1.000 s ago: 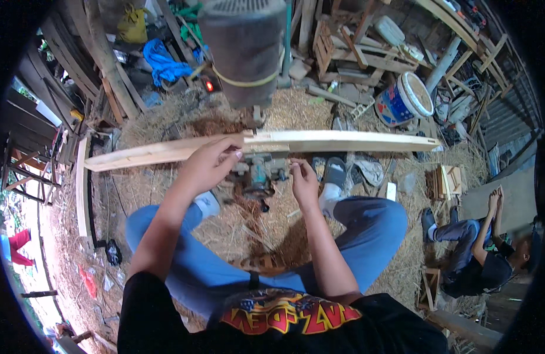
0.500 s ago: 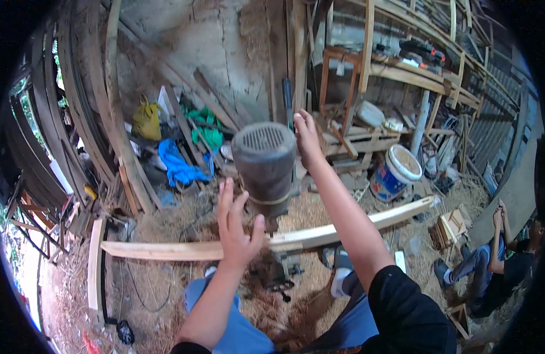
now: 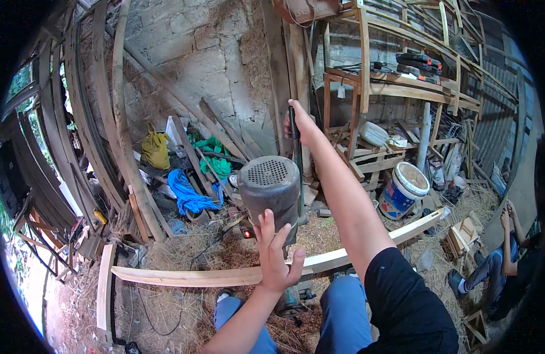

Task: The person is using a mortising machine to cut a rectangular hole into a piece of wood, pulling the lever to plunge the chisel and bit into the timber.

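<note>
A machine with a dark, upright cylindrical motor and a round vented top stands in front of me. My right hand is wrapped round the black grip of its upright lever, just right of the motor. My left hand is open in front of the motor, fingers spread and pointing up. A long pale wooden beam lies crosswise beneath, passing behind my left hand. A small red-lit switch shows at the machine's left side. The machine's working part is mostly hidden behind my left hand and the motor.
Another pale board stands at the beam's left end. A paint bucket sits at right, below a wooden shelf with tools. A blue tarp and leaning planks are at far left. A person sits at far right.
My right hand has moved up the lever and now wraps its black grip. My left hand has shifted right, across the motor's front. The view has tilted up, so the motor sits lower.
</note>
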`<state>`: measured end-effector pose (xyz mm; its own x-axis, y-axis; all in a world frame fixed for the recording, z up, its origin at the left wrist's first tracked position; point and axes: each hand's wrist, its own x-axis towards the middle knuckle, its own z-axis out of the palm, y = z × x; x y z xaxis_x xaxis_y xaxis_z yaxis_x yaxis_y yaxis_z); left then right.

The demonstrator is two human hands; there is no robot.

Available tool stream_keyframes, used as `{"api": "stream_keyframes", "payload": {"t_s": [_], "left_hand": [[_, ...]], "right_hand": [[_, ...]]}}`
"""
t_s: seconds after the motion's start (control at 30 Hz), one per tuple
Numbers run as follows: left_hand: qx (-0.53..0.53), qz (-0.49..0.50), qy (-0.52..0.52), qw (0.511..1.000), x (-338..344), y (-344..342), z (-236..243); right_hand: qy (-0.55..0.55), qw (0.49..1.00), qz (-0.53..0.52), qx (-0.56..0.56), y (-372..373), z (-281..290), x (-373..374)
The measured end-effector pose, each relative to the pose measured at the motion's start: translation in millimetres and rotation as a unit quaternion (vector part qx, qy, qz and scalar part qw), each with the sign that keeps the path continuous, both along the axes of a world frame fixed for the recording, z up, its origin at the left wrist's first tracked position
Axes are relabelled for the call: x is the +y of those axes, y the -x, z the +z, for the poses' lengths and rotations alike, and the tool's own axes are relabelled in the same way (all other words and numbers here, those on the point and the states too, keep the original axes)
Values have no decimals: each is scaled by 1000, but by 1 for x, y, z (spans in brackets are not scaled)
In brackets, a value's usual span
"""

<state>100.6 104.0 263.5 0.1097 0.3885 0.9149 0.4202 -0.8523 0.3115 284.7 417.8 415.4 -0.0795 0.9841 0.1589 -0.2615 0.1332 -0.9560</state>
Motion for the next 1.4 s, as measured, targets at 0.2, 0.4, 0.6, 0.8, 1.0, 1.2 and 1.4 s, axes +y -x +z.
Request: {"api": "stream_keyframes", "payload": {"t_s": [0.2, 0.4, 0.6, 0.8, 1.0, 1.2, 1.4], "left_hand": [[-3, 1, 8, 1000, -3, -11, 8], [-47, -1, -19, 999, -2, 6, 5], [-98, 4, -17, 995, 4, -5, 5], [-89, -5, -2, 996, 2, 14, 11], [-73, -14, -26, 997, 7, 19, 12], [-81, -24, -5, 996, 0, 31, 9], [-78, 14, -17, 997, -3, 40, 15]], "right_hand": [[-23, 999, 31, 38, -1, 23, 11], [-117, 989, 85, 45, 4, 17, -26], [-175, 981, -71, 48, 16, 20, -48], [-267, 960, -65, 52, 24, 8, -94], [-275, 957, -57, 68, 18, 9, -121], [-295, 951, -60, 72, 19, 0, -149], [-326, 942, -51, 59, 17, -12, -169]]}}
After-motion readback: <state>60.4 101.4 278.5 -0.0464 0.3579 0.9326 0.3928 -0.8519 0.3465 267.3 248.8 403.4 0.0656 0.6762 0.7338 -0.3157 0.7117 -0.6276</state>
